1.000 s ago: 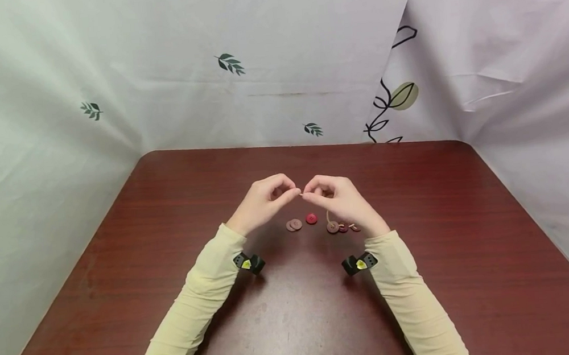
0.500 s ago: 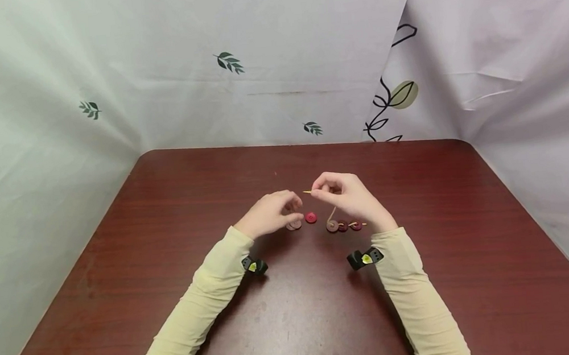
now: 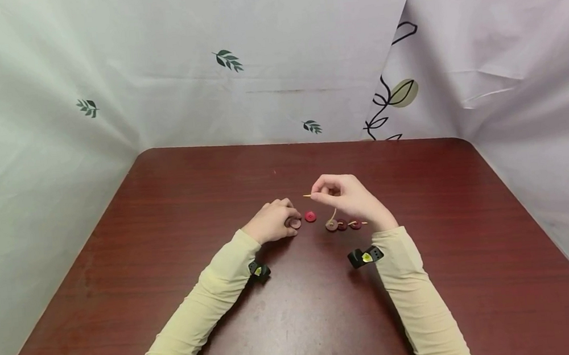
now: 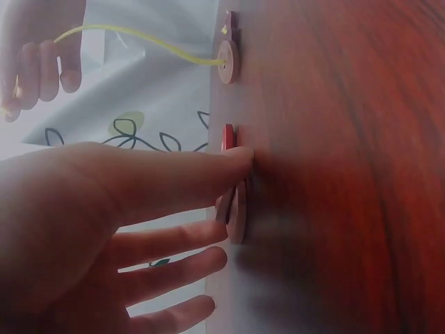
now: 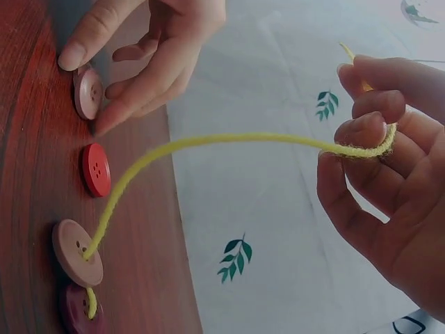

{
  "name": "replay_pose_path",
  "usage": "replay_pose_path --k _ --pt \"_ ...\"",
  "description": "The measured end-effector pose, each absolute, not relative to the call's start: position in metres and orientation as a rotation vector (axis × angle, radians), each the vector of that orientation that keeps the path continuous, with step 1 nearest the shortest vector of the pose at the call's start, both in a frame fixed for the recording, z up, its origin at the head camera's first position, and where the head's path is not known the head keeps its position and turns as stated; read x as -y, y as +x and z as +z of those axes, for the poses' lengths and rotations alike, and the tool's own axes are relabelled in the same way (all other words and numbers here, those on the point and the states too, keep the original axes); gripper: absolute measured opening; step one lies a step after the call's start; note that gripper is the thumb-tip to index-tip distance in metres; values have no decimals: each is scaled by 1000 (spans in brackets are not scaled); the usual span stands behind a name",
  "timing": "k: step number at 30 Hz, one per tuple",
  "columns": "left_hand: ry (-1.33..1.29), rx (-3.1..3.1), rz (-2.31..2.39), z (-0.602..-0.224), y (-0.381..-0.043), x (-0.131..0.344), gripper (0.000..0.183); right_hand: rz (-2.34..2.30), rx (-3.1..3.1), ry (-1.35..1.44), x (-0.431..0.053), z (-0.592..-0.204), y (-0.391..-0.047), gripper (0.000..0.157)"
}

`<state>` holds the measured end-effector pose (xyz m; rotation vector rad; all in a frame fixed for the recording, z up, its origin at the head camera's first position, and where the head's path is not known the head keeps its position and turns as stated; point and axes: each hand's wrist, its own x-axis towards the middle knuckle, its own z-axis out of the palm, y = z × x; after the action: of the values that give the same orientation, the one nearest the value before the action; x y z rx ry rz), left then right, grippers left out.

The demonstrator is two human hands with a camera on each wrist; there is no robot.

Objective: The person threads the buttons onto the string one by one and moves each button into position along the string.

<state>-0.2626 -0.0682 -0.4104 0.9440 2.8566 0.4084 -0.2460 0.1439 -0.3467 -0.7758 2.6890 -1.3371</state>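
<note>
My left hand (image 3: 272, 222) reaches down to the table, thumb and index finger on either side of a pinkish-brown button (image 5: 88, 93). A second brown button lies partly under it, as the left wrist view shows. My right hand (image 3: 344, 197) is raised and pinches a yellow cord (image 5: 229, 138), whose tip sticks out past the fingertips. From this hand the cord runs down through a brown button (image 5: 73, 254) and on through dark red buttons (image 3: 342, 225). Between the hands lies a loose bright red button (image 5: 96, 170).
All the buttons lie on a reddish-brown wooden table (image 3: 297, 313). A white cloth (image 3: 274, 75) with leaf prints hangs behind the table. Dark wrist cameras (image 3: 259, 270) sit at both cuffs.
The hands were together at the cord's tip. My left hand has since left it and come down to the brown buttons. My right hand has moved slightly right, still holding the cord.
</note>
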Motion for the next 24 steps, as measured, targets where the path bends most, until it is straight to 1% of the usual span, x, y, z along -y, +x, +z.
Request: replay_pose_path --k 5,12,17,24 --pt "968 -2872 432 -411 -261 68 13 -1313 -2693 -783 -145 -347 -245 7" --pt "981 -2902 393 -410 -261 69 6 -1299 -2699 -788 -145 -347 -245 8" --pt "1009 -2911 368 -409 -263 70 6 -1280 -2709 -815 -145 -348 -247 9" --pt "997 -2877 367 -407 -264 71 13 -1249 -2723 -835 -145 -349 -248 5"
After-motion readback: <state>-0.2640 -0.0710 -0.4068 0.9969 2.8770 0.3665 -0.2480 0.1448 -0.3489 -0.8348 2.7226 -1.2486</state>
